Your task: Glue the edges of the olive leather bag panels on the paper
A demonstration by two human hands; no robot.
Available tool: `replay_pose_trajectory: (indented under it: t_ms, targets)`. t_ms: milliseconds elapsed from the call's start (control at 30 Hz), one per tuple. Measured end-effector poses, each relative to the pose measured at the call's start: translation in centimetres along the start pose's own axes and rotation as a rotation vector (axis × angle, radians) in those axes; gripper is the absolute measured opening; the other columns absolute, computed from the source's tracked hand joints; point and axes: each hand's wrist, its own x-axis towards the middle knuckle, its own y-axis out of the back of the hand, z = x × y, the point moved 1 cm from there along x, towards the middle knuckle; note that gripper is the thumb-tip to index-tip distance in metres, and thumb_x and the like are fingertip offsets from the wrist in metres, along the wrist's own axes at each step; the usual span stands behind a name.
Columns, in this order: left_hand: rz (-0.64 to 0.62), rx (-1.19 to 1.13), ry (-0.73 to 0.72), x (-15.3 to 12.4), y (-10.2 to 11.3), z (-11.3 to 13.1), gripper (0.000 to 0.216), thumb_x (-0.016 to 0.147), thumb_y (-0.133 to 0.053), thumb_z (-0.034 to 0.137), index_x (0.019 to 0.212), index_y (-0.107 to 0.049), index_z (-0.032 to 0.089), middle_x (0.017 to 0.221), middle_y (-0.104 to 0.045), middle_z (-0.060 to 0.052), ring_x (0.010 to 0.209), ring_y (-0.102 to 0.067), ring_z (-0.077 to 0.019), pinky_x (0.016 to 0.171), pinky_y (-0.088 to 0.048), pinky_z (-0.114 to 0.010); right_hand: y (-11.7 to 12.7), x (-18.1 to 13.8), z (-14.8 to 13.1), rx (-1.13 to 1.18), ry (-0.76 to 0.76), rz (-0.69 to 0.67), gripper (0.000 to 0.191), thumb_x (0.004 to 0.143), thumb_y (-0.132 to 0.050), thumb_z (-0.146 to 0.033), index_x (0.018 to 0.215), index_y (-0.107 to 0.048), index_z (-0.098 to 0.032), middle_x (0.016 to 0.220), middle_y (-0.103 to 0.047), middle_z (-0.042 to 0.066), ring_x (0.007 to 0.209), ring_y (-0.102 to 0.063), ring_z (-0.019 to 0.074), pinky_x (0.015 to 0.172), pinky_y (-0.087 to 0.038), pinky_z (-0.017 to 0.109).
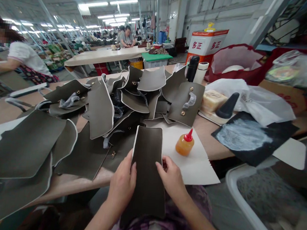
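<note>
A long dark olive leather-like panel (147, 164) with pale edges is held upright over my lap. My left hand (123, 180) grips its left edge, thumb on the face and fingers behind. On the opposite edge, my right hand (172, 175) pinches the panel between thumb and curled fingers. Just beyond my right hand, a squat bottle of amber liquid (184, 146) with a red pointed nozzle stands on a white sheet (195, 168). Similar panels (101, 107) lie heaped past my hands, some with gold-coloured fittings and plastic-wrapped parts, like this one (187, 103).
To the right are a black sheet with white residue (243, 136), a yellowish block (213, 100), a black cone-shaped object (228, 105) and a plastic bag (250, 98). Two bottles (200, 72) stand behind. A pale-rimmed bin (233, 181) sits lower right. A co-worker (27, 57) is at far left.
</note>
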Motion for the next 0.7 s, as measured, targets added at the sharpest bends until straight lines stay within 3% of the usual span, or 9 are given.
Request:
replay_pose_trajectory:
  t_ms: [167, 333, 467, 567, 700]
  targets:
    - [0.058, 0.187, -0.169, -0.2, -0.3, 1.0, 0.049, 0.086, -0.031, 0.014, 0.134, -0.022, 0.016, 0.124, -0.051, -0.016, 0.11, -0.052, -0.0229, 0.088, -0.047, -0.038, 0.0, 0.0, -0.1, -0.218, 0.159, 0.05, 0.016, 0.082, -0.038, -0.025, 0.084, -0.053, -0.018, 0.074, -0.059, 0.006, 0.067, -0.056, 0.0189, 0.063, -0.043, 0.029]
    - [0.038, 0.155, -0.193, -0.1, -0.2, 1.3, 0.056, 0.086, -0.031, 0.015, 0.138, -0.011, 0.02, 0.127, -0.048, -0.015, 0.111, -0.051, -0.0226, 0.087, -0.048, -0.037, 1.3, 1.5, -0.1, -0.165, 0.099, 0.116, 0.017, 0.082, -0.039, -0.026, 0.09, -0.053, -0.019, 0.078, -0.062, 0.005, 0.066, -0.058, 0.0174, 0.06, -0.044, 0.026]
    - [0.046, 0.193, -0.255, -0.2, -0.7, 1.7, 0.06, 0.084, -0.032, 0.012, 0.139, -0.01, 0.019, 0.123, -0.051, -0.016, 0.109, -0.053, -0.0234, 0.087, -0.048, -0.039, 1.4, 2.1, -0.3, -0.368, 0.168, 0.147, 0.022, 0.086, -0.035, -0.025, 0.086, -0.055, -0.017, 0.072, -0.061, 0.006, 0.063, -0.057, 0.0188, 0.057, -0.042, 0.027]
    - [0.066, 0.253, -0.313, -0.3, -1.2, 2.0, 0.063, 0.082, -0.031, 0.009, 0.139, -0.006, 0.017, 0.117, -0.056, -0.016, 0.101, -0.058, -0.0239, 0.08, -0.052, -0.037, 1.1, 2.2, -0.5, -0.442, 0.244, 0.097, 0.028, 0.088, -0.029, -0.02, 0.082, -0.056, -0.015, 0.072, -0.061, 0.009, 0.066, -0.059, 0.0213, 0.059, -0.042, 0.029]
    - [0.06, 0.184, -0.337, -0.5, -1.3, 2.0, 0.063, 0.083, -0.033, 0.014, 0.14, -0.008, 0.022, 0.123, -0.053, -0.013, 0.106, -0.055, -0.0246, 0.083, -0.051, -0.04, 1.9, 2.8, -0.9, -0.491, 0.179, 0.143, 0.023, 0.089, -0.032, -0.023, 0.092, -0.053, -0.014, 0.072, -0.063, 0.007, 0.066, -0.061, 0.0206, 0.058, -0.044, 0.027]
